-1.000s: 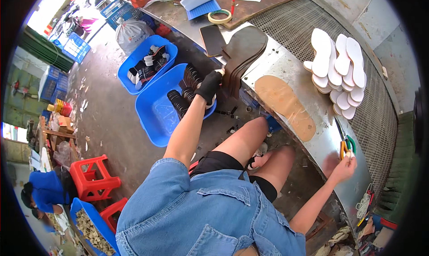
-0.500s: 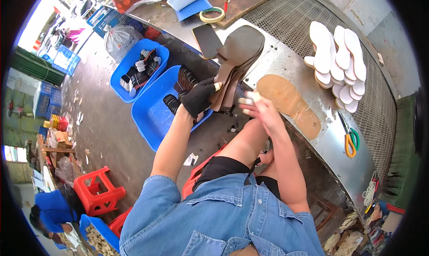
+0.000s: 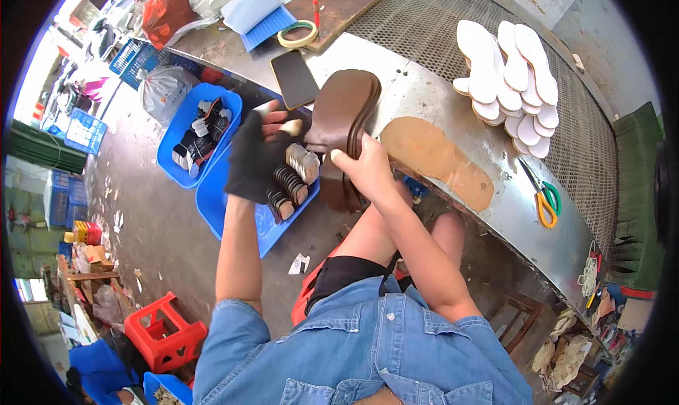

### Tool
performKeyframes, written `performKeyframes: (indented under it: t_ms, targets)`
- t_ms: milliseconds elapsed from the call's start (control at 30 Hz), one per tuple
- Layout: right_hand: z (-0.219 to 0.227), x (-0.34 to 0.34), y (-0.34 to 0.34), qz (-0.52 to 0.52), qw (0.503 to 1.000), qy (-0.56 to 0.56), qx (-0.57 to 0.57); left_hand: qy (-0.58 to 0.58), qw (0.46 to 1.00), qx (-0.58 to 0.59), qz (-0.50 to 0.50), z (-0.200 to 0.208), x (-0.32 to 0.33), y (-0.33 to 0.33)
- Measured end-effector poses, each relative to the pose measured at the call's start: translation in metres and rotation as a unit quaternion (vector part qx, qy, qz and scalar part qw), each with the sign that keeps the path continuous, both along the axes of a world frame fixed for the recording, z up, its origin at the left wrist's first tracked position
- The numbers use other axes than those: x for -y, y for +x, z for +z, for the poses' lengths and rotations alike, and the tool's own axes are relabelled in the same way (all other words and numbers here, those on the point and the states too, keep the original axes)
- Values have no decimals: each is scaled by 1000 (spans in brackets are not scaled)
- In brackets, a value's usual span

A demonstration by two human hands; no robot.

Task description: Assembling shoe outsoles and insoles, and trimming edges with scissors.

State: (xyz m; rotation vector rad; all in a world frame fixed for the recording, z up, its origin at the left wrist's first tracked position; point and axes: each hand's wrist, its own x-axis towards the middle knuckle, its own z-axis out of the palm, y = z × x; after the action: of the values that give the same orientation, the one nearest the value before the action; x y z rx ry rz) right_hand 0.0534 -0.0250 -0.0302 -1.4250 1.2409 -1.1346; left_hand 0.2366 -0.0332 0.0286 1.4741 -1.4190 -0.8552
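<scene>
Head view: left hand, in a black fingerless glove, is curled around a short stack of small round tan heel pieces, fingers closed on it. Right hand, bare, grips the lower end of a stack of dark brown leather shoe soles, fingers wrapped round its edge; the stack leans against the front edge of the grey metal workbench. Both hands sit close together above the large blue plastic tub, which holds more dark heel stacks. On the bench: a flat tan insole-shaped cutout just beside the sole stack, a black phone, a fanned pile of white insoles, and yellow-and-green-handled scissors.
</scene>
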Motion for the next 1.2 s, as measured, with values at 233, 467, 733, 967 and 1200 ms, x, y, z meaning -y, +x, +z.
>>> performKeyframes:
  t_ms: [233,467,733,967,1200]
  targets:
    - [46,-74,0,134,875,-89,-457,217,930,-257,-147,5,-22,-45]
    - [58,-78,-60,150,975,-60,-156,154,874,-455,-78,-35,-32,-37]
    - [42,7,-79,-28,977,-20,209,126,937,-246,-212,-6,71,-82]
    - [-37,87,-102,-112,984,53,128,-110,896,420,93,-102,124,-44]
    - [-26,78,-40,-87,980,72,164,-217,861,448,102,-120,166,31]
